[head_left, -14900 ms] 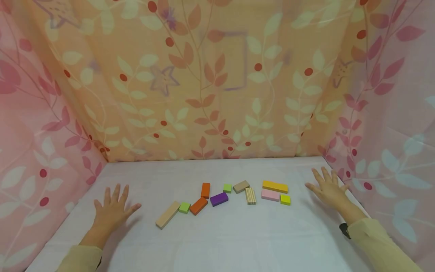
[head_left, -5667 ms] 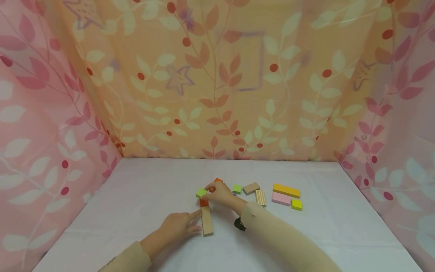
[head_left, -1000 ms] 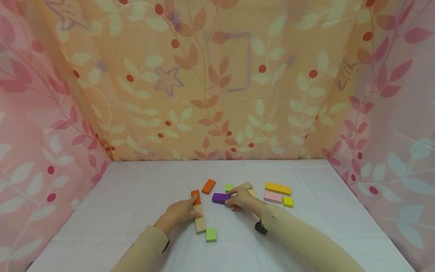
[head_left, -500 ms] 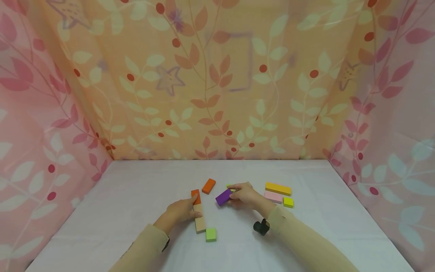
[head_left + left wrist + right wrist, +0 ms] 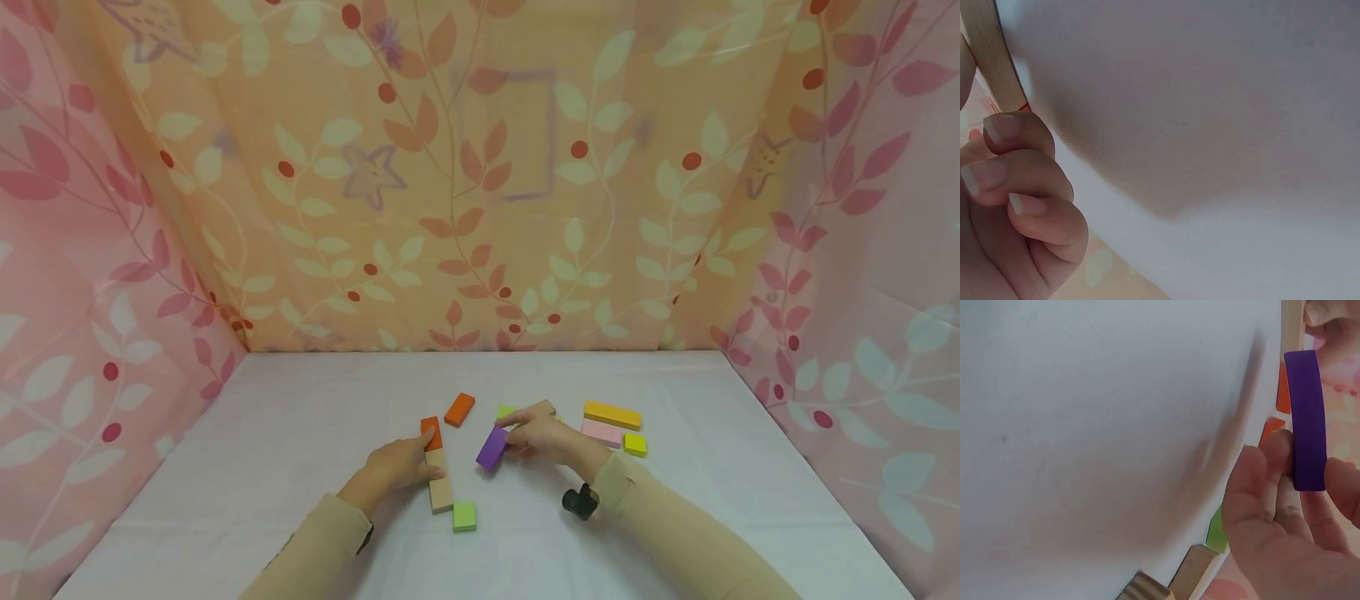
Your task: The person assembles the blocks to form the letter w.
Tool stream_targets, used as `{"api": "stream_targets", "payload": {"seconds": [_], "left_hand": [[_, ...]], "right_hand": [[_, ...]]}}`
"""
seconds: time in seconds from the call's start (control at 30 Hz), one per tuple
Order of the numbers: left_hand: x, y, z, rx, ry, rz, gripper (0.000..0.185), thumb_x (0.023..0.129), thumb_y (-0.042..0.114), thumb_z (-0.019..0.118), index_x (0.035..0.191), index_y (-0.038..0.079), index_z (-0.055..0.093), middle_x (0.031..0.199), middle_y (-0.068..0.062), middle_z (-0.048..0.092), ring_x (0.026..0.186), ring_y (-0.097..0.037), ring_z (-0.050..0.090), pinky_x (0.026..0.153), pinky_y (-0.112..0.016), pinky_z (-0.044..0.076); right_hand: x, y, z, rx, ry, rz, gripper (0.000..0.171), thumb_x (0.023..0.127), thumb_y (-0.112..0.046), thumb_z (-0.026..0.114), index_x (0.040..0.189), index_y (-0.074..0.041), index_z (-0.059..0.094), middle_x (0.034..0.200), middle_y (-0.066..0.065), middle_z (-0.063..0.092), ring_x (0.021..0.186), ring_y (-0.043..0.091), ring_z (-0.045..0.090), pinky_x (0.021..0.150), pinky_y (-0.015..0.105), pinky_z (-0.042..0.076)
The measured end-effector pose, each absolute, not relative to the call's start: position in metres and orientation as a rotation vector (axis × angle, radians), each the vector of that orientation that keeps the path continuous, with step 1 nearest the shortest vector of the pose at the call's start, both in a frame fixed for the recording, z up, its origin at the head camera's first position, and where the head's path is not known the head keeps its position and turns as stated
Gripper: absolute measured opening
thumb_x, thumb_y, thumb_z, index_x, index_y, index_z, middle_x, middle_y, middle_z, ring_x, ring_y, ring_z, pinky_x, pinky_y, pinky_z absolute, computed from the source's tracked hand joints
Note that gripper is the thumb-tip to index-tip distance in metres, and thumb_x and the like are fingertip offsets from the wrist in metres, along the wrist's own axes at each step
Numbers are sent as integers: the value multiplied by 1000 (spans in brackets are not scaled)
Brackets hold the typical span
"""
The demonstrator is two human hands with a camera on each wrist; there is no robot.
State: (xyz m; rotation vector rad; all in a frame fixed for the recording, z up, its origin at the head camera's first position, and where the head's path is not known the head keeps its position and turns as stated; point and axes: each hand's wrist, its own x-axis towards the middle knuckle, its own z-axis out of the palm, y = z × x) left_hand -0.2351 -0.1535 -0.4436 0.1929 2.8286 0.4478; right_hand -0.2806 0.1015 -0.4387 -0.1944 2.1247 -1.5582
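Observation:
My right hand (image 5: 543,437) pinches a purple block (image 5: 491,450) between thumb and fingers. The block is tilted and raised over the white table, as the right wrist view also shows. My left hand (image 5: 397,467) lies over a long plain wooden block (image 5: 441,496), with the thumb on its right side and the index finger reaching an orange block (image 5: 429,422) at its far end. In the left wrist view the other fingers (image 5: 1022,172) are curled in. A light green block (image 5: 464,517) sits at the wooden block's near right corner. Another orange block (image 5: 460,409) lies behind.
Beyond my right hand are a second green block (image 5: 506,412) and a short wooden block (image 5: 542,407). A striped block (image 5: 1144,589) is mostly hidden from the head view. Farther right lie amber (image 5: 612,415), pink (image 5: 602,433) and yellow (image 5: 635,444) blocks. Patterned curtains surround the table (image 5: 300,392).
The purple block has been lifted from the table and turned in my right hand. The left hand has stayed put. Earlier, the wooden, orange and green blocks were moved together into their present group.

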Motion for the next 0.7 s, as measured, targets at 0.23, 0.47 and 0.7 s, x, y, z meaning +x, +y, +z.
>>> {"api": "stream_targets", "payload": {"seconds": [0.23, 0.47, 0.7], "left_hand": [[-236, -155, -445, 194, 2828, 440, 79, 84, 46, 72, 146, 6, 44, 131, -21, 58, 121, -41, 53, 93, -57, 43], [-235, -153, -443, 197, 2829, 445, 80, 83, 46, 72, 146, 6, 43, 134, -21, 56, 122, -42, 52, 93, -58, 43], [-235, -153, -442, 189, 2830, 426, 80, 83, 47, 72, 146, 6, 44, 133, -21, 56, 121, -41, 52, 94, -57, 43]], "right_hand": [[-271, 98, -443, -344, 2106, -1423, 34, 91, 6, 55, 124, 2, 64, 91, 7, 62, 73, 18, 55, 62, 26, 47], [-260, 88, -449, -421, 2298, -1226, 32, 88, -4, 70, 119, -5, 65, 88, 8, 57, 69, 17, 50, 57, 25, 43], [-254, 80, -447, -500, 2417, -1074, 31, 81, -4, 77, 109, -9, 67, 93, 11, 58, 80, 21, 53, 61, 29, 45]]}}
